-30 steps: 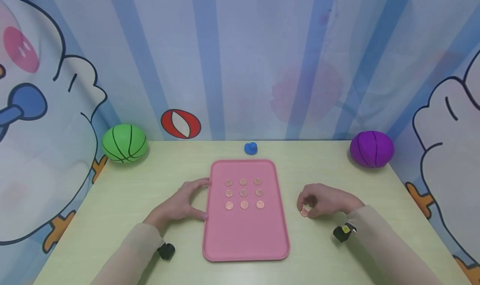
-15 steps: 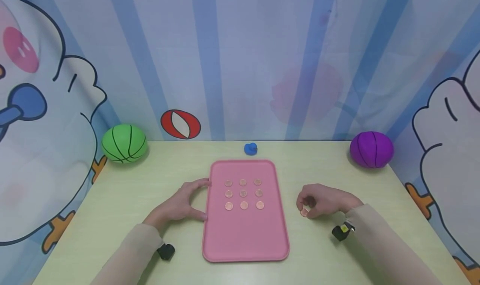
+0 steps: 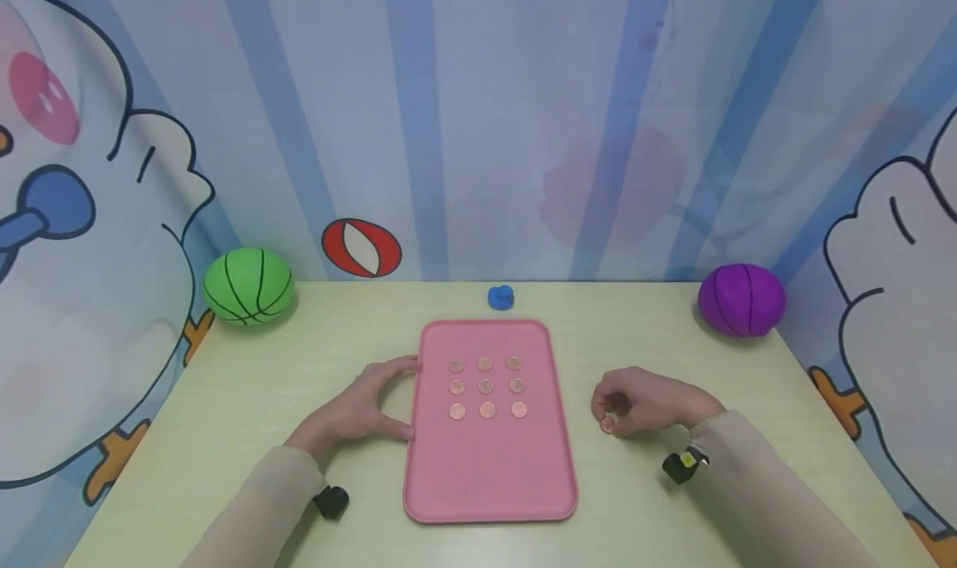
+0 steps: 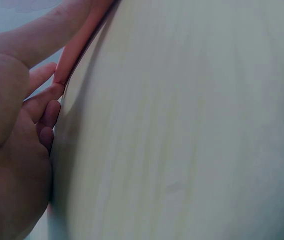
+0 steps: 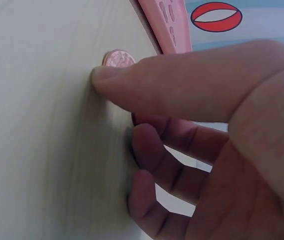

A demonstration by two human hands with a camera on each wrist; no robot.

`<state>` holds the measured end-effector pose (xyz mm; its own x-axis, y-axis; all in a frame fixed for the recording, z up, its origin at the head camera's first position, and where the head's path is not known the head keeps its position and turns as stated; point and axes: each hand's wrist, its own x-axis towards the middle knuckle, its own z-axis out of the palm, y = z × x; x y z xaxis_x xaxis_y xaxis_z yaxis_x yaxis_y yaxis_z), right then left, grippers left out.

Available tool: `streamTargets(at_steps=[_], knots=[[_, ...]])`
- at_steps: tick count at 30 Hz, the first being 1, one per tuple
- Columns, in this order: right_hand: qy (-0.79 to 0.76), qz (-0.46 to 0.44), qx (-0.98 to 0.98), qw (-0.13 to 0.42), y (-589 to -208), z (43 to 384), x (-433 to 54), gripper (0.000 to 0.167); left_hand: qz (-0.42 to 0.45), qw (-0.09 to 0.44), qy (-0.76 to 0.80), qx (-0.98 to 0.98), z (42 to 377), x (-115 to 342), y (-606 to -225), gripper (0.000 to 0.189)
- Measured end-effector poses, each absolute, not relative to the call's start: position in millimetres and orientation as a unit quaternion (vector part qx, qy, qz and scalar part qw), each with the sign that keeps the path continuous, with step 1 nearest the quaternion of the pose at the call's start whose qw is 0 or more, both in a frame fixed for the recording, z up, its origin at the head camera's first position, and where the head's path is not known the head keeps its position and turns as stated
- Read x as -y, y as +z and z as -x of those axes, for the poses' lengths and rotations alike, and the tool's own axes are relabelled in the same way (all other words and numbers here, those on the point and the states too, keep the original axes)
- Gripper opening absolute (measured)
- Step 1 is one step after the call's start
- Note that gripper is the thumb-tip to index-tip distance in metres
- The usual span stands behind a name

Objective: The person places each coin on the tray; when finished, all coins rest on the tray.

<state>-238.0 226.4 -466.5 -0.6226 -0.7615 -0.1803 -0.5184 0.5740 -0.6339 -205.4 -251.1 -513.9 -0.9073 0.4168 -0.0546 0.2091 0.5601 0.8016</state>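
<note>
A pink tray (image 3: 489, 477) lies on the table with several copper coins (image 3: 487, 386) set out in rows of three on its upper part. My left hand (image 3: 359, 402) touches the tray's left rim with spread thumb and fingertips; the left wrist view has this hand (image 4: 22, 120) at its left side. Right of the tray, my right hand (image 3: 646, 400) is down at the table, pinching one more coin (image 5: 119, 58) between thumb and finger. In the right wrist view the thumb of this hand (image 5: 196, 115) covers part of that coin, which looks slightly tilted.
A small blue rubber duck (image 3: 501, 297) stands behind the tray. At the back corners sit a green ball (image 3: 249, 286) and a purple ball (image 3: 742, 300). A printed cloth backdrop (image 3: 493, 136) rises behind the pale table (image 3: 359, 493).
The coin at my right fingertips has tilted a little between thumb and finger. My left hand, the tray and its coins have stayed in place.
</note>
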Motion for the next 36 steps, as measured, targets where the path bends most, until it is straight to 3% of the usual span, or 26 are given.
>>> streamTargets(at_steps=[11,25,36], knots=[[-0.281,0.409,-0.838,0.226,-465.6,239.9,-223.7,0.023,-0.169,0.131,0.431,-0.876,204.6,251.2,-512.0,0.105],[-0.284,0.401,-0.847,0.202,-462.0,239.8,-220.8,0.017,-0.170,0.132,0.433,-0.875,204.7,251.1,-511.8,0.105],[-0.306,0.370,-0.851,0.214,-459.3,238.9,-217.9,0.016,-0.168,0.131,0.431,-0.877,204.5,251.6,-511.1,0.105]])
